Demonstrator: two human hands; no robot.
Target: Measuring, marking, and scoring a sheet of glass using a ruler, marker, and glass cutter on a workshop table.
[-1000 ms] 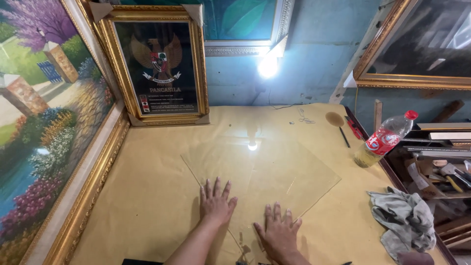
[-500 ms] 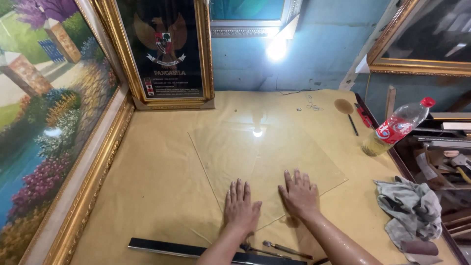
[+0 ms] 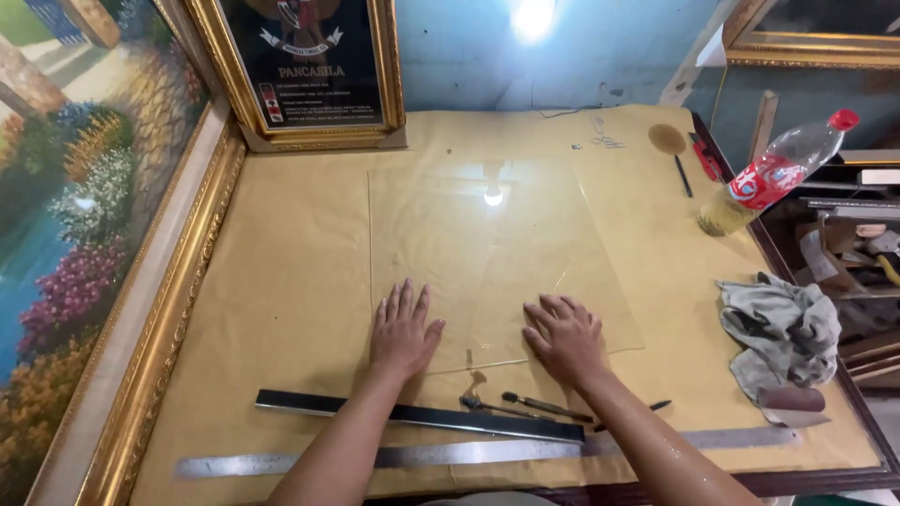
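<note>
The surface (image 3: 281, 281) is covered with brown paper, and a clear glass sheet (image 3: 497, 244) lies on it. My left hand (image 3: 403, 328) and my right hand (image 3: 565, 335) press flat on its near edge, fingers spread, gripping nothing.

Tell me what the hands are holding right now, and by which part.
Nothing is gripped. The left hand and right hand lie flat, fingers spread, pressing on the near edge of the glass sheet.

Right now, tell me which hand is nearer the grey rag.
Right. The right hand lies flat on the glass sheet, on the side toward the grey rag; the left hand lies farther across.
</note>
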